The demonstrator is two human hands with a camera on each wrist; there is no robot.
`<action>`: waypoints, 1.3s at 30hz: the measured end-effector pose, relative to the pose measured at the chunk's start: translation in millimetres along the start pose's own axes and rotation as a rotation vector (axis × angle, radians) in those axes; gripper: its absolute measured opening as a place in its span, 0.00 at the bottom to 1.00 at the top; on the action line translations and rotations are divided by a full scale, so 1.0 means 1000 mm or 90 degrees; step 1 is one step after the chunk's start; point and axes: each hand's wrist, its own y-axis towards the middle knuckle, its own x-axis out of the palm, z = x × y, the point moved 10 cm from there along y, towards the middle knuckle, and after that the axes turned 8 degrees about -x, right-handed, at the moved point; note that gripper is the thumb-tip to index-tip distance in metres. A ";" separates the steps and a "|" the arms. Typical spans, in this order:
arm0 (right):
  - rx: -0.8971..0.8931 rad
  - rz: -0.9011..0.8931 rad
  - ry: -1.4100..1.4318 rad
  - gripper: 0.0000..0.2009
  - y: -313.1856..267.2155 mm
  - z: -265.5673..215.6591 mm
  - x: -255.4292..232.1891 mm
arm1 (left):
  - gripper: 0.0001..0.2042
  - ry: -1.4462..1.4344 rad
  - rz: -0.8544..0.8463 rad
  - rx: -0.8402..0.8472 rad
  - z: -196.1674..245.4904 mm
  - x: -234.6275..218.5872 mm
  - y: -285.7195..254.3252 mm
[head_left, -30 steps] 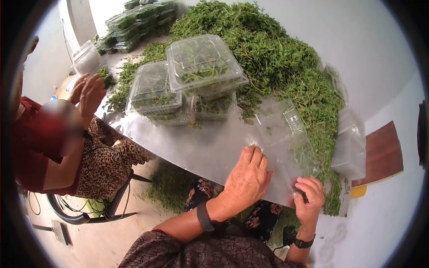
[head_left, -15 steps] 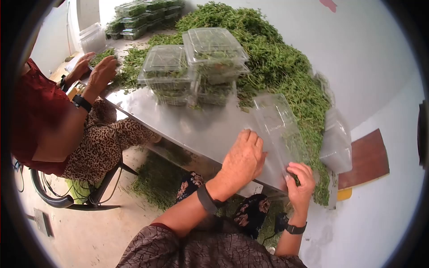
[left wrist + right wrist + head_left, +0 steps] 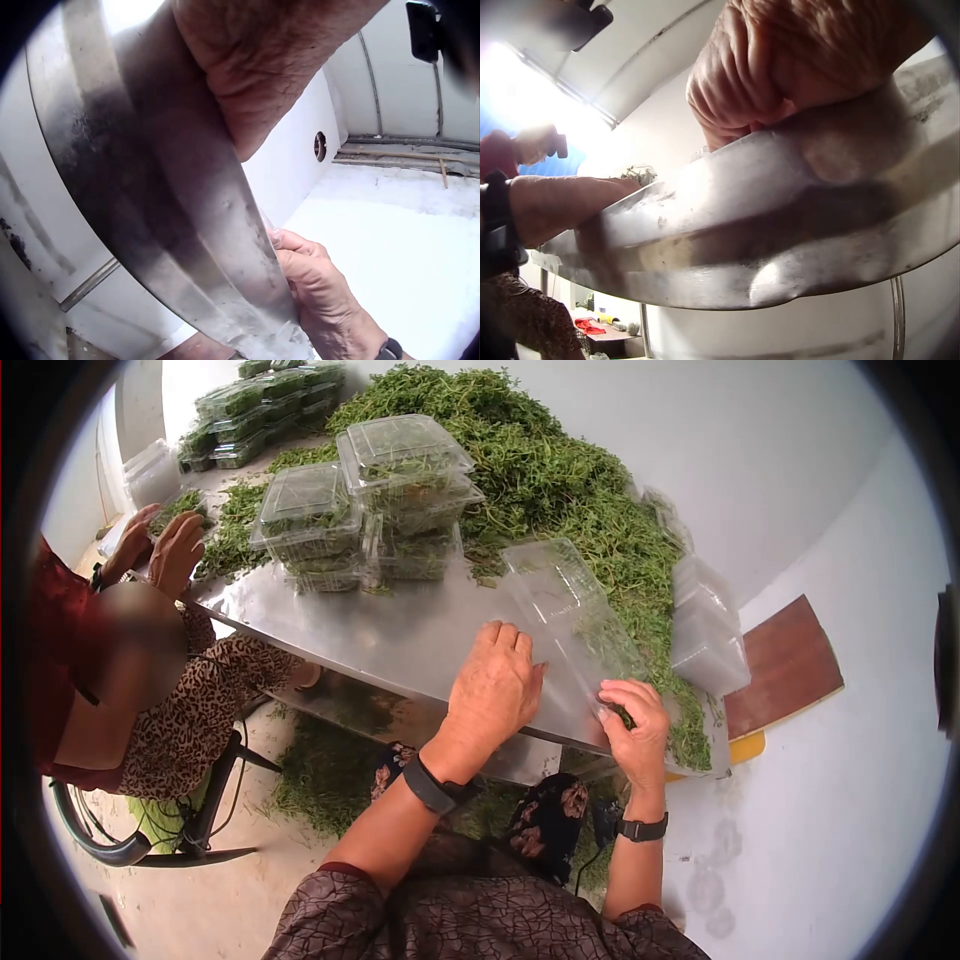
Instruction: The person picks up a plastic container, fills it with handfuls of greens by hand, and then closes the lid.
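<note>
An open clear plastic clamshell box (image 3: 555,585) lies on the metal table, some greens visible in its nearer half. At its near corner, my right hand (image 3: 638,730) curls thumb and fingers round the plastic rim, with a bit of dark green showing between them. To the left of the box, my left hand (image 3: 492,680) rests low over the tabletop, knuckles up and fingers loosely bent; its fingertips are mostly hidden. The left wrist view shows the right fingers (image 3: 289,244) at a scrap of clear plastic beside the table edge.
A big heap of leafy greens (image 3: 600,500) covers the back and right. Filled boxes (image 3: 405,470) are stacked mid-table, more (image 3: 265,410) at far left. Empty nested boxes (image 3: 710,630) stand at the right edge. Another person's hands (image 3: 175,550) work by greens at left.
The head view has shifted, so the scene sits further left. My hands keep nearly the same places beside the open box. The other person's hands have moved apart and over some greens.
</note>
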 end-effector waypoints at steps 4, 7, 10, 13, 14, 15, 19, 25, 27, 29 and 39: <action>0.003 -0.004 -0.004 0.11 0.000 0.001 0.001 | 0.14 -0.010 -0.001 0.000 -0.001 0.000 0.000; 0.007 -0.007 0.000 0.11 -0.001 0.003 0.002 | 0.14 -0.013 0.004 0.003 -0.002 -0.001 -0.001; 0.003 -0.013 -0.006 0.11 -0.001 0.002 0.002 | 0.14 -0.008 0.007 0.009 -0.001 -0.002 -0.001; 0.005 -0.018 -0.011 0.11 0.000 0.003 0.002 | 0.13 0.008 0.007 0.014 -0.001 -0.002 0.000; 0.014 -0.016 -0.006 0.11 -0.001 0.005 0.002 | 0.13 0.008 0.010 0.011 -0.002 -0.002 0.000; 0.011 -0.020 -0.004 0.11 -0.001 0.004 0.003 | 0.13 0.005 0.010 0.013 -0.002 -0.001 0.000; 0.020 -0.024 -0.009 0.11 -0.002 0.007 0.002 | 0.13 -0.002 0.019 0.012 -0.002 0.000 -0.001; 0.059 -0.024 0.020 0.11 0.000 0.011 0.003 | 0.14 0.013 0.045 0.014 -0.002 -0.002 -0.001; 0.087 -0.024 0.029 0.11 -0.003 0.015 0.002 | 0.14 0.008 0.039 0.009 -0.002 -0.002 -0.001; 0.070 -0.023 0.010 0.11 -0.002 0.015 0.001 | 0.14 0.001 0.027 0.012 -0.001 -0.002 -0.002; 0.087 -0.004 0.022 0.10 0.000 0.014 0.000 | 0.13 -0.011 0.008 0.002 -0.003 -0.002 0.000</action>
